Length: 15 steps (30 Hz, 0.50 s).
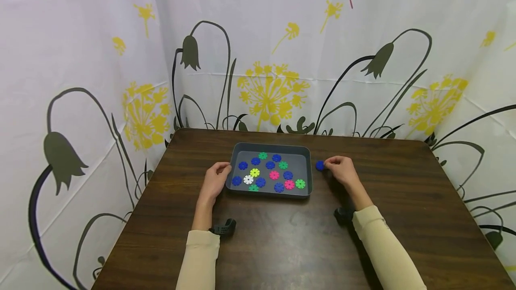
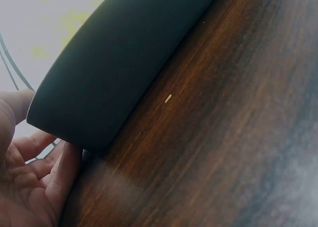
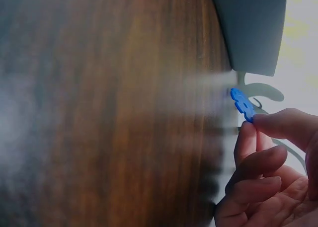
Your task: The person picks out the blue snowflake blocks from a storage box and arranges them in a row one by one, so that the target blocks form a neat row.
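A shallow dark grey tray (image 1: 298, 155) lies on the table, holding several notched plastic discs in blue, green, pink, yellow and white. My left hand (image 1: 215, 180) grips the tray's left side. The left wrist view shows the thumb by the rim of the tray (image 2: 104, 73) and the fingers bent against its lower edge. To the right of the tray, my right hand (image 1: 341, 169) pinches a blue notched disc (image 1: 320, 165) between thumb and fingertip. In the right wrist view this disc (image 3: 242, 105) is tilted, apart from the tray wall, with the other fingers curled below.
A dark brown wooden table (image 1: 278, 245) bears the tray. Behind it and at both sides hangs a white curtain (image 1: 258, 48) printed with flowers. A black band (image 1: 225, 228) is on the left wrist, and a dark device (image 1: 342, 216) on the right.
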{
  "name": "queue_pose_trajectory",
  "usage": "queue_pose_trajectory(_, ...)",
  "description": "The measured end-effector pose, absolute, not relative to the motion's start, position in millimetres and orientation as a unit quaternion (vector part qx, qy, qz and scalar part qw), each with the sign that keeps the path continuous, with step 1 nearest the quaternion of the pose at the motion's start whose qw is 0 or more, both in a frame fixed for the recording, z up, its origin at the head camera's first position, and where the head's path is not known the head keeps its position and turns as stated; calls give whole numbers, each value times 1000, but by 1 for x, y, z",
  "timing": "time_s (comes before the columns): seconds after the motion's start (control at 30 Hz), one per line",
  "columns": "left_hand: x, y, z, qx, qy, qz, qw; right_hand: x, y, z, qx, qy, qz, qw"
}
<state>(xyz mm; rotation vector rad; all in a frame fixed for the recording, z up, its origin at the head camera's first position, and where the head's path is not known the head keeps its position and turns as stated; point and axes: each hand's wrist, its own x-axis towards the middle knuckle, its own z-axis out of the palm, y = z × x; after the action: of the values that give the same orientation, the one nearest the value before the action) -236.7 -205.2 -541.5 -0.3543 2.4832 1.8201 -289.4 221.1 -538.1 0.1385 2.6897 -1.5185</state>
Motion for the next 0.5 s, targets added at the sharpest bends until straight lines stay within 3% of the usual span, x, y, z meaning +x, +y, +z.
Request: queue_pose_trajectory(0.5, -238, -205, -544, -114, 800, 589, 16, -291, 218, -538, 47, 878, -475, 30)
